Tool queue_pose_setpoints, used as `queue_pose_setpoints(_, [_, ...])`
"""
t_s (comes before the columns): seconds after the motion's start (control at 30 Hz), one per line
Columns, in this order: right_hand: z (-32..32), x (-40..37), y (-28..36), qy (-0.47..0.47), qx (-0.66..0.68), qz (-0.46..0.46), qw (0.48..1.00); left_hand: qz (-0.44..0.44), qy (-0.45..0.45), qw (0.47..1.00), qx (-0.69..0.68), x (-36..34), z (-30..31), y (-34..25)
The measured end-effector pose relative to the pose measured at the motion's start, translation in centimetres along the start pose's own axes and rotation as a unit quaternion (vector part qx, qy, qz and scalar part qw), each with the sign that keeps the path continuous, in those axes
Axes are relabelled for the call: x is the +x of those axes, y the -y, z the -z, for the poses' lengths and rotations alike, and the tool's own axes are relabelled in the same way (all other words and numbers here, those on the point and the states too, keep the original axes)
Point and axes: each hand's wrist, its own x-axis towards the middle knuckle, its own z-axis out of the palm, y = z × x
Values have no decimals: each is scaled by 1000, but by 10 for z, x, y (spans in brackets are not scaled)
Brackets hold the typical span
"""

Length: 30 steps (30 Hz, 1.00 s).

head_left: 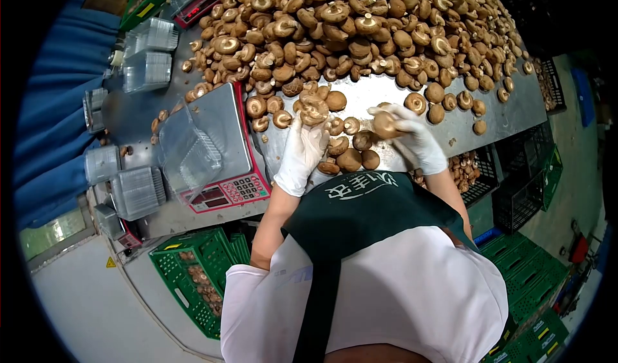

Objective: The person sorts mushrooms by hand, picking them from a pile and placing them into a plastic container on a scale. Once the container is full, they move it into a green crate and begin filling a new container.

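Observation:
My left hand, in a white glove, is closed around a shiitake mushroom with its pale underside facing up; other mushrooms crowd close behind it. A brown-capped shiitake mushroom sits in the fingers of my gloved right hand, slightly blurred. Between the two hands, several loose mushrooms lie on the metal table near my apron. Just beyond my hands rises a large heap of shiitake mushrooms.
Left of my hands stands a red-edged weighing scale with a clear plastic tray on it. Stacks of clear trays line the table's left side. Green crates stand below at left, and black crates at right.

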Motion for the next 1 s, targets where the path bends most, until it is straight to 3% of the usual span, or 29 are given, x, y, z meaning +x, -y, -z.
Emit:
queue_pose_setpoints(0.13, [87, -54, 30, 10, -266, -12, 964, -25, -22, 995, 97, -6, -16, 1])
queue_pose_setpoints(0.2, [131, -91, 47, 47, -313, -33, 948, -114, -61, 953, 276, -9, -23, 6])
queue_pose_setpoints(0.27, [155, -123, 58, 24, -403, -26, 915, -134, -54, 921, 361, -9, -25, 6])
queue_pose_setpoints(0.3, [145, -136, 67, -60, -407, -73, 909, -137, -50, 924, 354, -9, -30, 9])
queue_pose_setpoints(0.37, [161, -141, 57, -134, -416, -49, 898, -136, -45, 927, 347, -8, -32, 12])
queue_pose_setpoints(0.4, [161, -138, 55, -159, -424, -43, 891, -93, -20, 965, 245, -6, -30, 11])
queue_pose_setpoints(0.43, [147, -130, 57, -159, -414, -46, 895, -49, 5, 989, 141, -5, -28, 10])
queue_pose_setpoints(0.47, [129, -117, 57, -158, -404, -49, 900, -49, 5, 989, 143, -3, -22, 9])
queue_pose_setpoints(0.53, [104, -87, 49, -124, -389, -55, 911, 74, 100, 990, -61, -1, -12, 6])
queue_pose_setpoints(0.57, [94, -69, 38, -110, -439, 5, 891, 82, 59, 992, -72, -3, -14, 6])
queue_pose_setpoints(0.67, [51, -10, 25, -55, -501, 1, 864, 66, 31, 996, -43, -11, -15, 7])
queue_pose_setpoints(0.8, [-1, 62, -3, -30, -563, 52, 824, 76, 90, 993, -16, -14, -6, 2])
queue_pose_setpoints(0.83, [-16, 76, -8, -41, -580, 35, 813, 84, 63, 994, -23, -15, -9, 1])
queue_pose_setpoints(0.9, [-36, 103, -27, -29, -621, 173, 764, 64, 27, 997, -31, -18, -7, -1])
queue_pose_setpoints(1.0, [-58, 133, -58, -22, -722, 255, 642, 19, -36, 999, -18, -20, -5, -3])
